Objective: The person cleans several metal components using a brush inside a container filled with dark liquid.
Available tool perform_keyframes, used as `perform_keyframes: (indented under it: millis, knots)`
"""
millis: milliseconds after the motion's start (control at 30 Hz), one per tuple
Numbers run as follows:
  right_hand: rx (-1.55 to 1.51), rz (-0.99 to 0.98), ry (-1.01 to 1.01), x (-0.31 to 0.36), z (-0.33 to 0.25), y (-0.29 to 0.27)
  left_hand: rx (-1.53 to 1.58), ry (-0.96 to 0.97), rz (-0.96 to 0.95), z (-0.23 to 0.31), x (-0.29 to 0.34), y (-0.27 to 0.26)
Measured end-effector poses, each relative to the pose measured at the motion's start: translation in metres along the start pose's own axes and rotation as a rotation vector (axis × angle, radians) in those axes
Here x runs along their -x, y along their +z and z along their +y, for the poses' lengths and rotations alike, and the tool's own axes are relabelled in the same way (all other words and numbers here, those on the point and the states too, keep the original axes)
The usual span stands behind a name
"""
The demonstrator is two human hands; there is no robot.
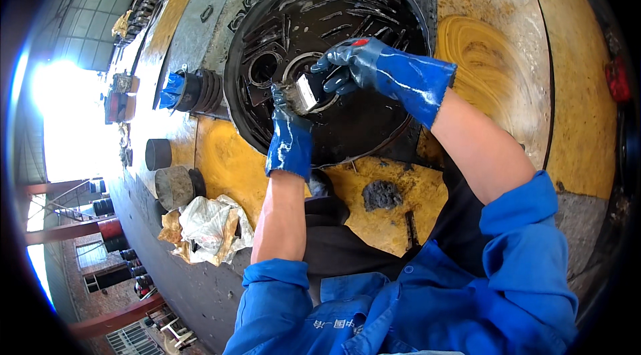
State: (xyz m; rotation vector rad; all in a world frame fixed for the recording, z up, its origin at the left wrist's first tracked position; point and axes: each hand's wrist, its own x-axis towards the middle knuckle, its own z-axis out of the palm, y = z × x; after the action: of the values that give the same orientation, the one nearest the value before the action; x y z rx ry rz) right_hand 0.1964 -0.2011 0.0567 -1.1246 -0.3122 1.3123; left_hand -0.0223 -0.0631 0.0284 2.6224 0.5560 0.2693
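Note:
Both my hands wear blue rubber gloves, wet and dark at the fingers. They meet over a round black tub (pixel 400 121) of dark oily liquid. My right hand (pixel 350 65) is closed around a small metal piece (pixel 306 93) with a bright, shiny flat face and a dark side. On the left of it, my left hand (pixel 286 115) has its fingers closed on a greyish, fuzzy wad (pixel 292 96) that lies against the piece. Metal rings (pixel 265 68) and several narrow strips (pixel 334 16) lie in the tub under my hands.
Yellow and grey metal plates surround the tub. A stack of dark rings (pixel 203 90) stands to its left, with round metal blocks (pixel 175 187) nearer. A crumpled white bag (pixel 210 225) lies left of my forearm. A dark fibrous clump (pixel 382 195) sits between my knees.

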Motion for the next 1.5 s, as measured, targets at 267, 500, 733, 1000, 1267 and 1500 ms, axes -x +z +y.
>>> perform_keyframes:
  millis: [267,500,733,1000,1267,1500]
  knots:
    - [0.195,0.134,-0.094,0.026,-0.019,0.003,0.138,-0.146,0.068,0.012,-0.005,-0.022]
    - [-0.201,0.090,-0.148,0.011,0.005,0.017,-0.394,0.183,-0.003,-0.035,0.013,-0.013]
    - [0.017,-0.028,-0.005,0.012,0.000,0.009,0.792,-0.475,0.051,0.012,-0.018,-0.019]
    - [0.513,-0.162,-0.084,0.030,-0.004,0.010,1.128,-0.446,0.059,0.006,-0.032,-0.013]
    - [1.372,-0.221,-0.303,0.036,0.024,0.031,0.757,-0.301,0.014,0.036,-0.018,-0.020]
    - [1.585,-0.195,0.013,0.049,0.025,0.017,0.864,-0.450,-0.035,0.032,-0.019,-0.020]
